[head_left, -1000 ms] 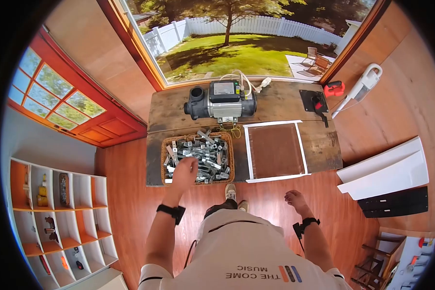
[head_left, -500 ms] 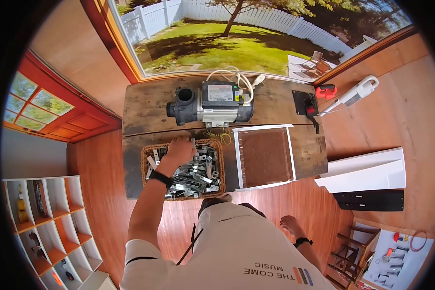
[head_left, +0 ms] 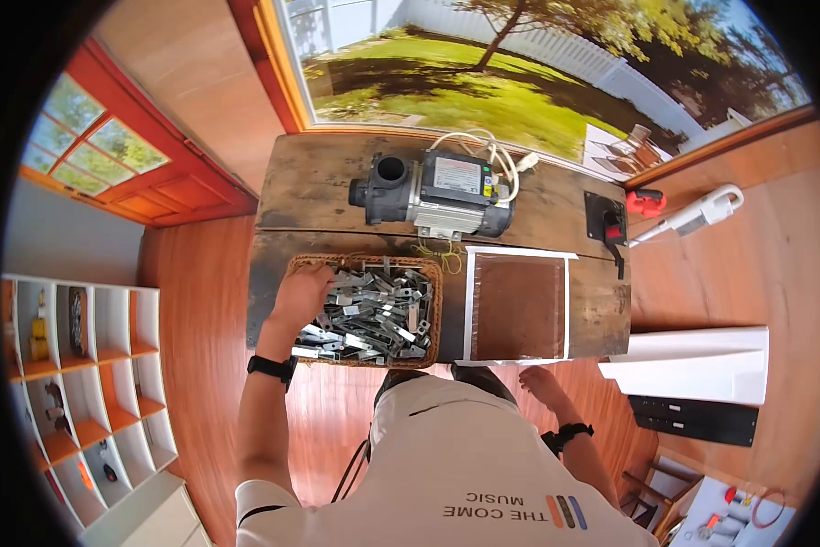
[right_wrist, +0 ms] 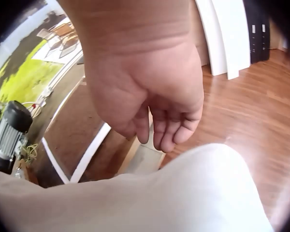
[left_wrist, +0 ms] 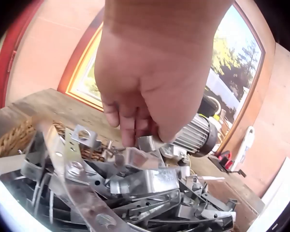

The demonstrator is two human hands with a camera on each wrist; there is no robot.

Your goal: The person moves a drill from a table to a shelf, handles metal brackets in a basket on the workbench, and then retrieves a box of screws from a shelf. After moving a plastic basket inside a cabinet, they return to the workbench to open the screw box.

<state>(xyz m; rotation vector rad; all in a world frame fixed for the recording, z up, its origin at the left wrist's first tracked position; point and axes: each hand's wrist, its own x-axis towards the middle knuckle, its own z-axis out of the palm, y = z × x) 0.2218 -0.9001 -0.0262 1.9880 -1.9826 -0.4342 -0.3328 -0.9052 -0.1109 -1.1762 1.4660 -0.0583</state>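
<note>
In the head view, my left hand (head_left: 303, 294) reaches down over the far left corner of a wicker basket (head_left: 438, 314) heaped with metal brackets (head_left: 382, 314). Up close in the left wrist view, the fingers (left_wrist: 128, 130) point down and bend inward, their tips right at the pile beside a small shiny bracket (left_wrist: 146, 143). I cannot tell whether a piece is pinched there. My right hand (head_left: 542, 385) hangs in front of the table's near edge, beside the taped mat. Its fingers (right_wrist: 166, 137) are loosely curled with nothing in them.
Behind the basket a motor pump (head_left: 446, 196) stands on the wooden table (head_left: 305, 196). A brown mat (head_left: 519, 305) with white tape edges lies to the right. A black plate with a red-and-black tool (head_left: 606, 223) is at the far right. White shelves (head_left: 91, 383) stand on the left.
My left hand has come down onto the basket, then shifted to its far left corner. The right hand stays loose beside the body. The head view has shifted and turned a little.
</note>
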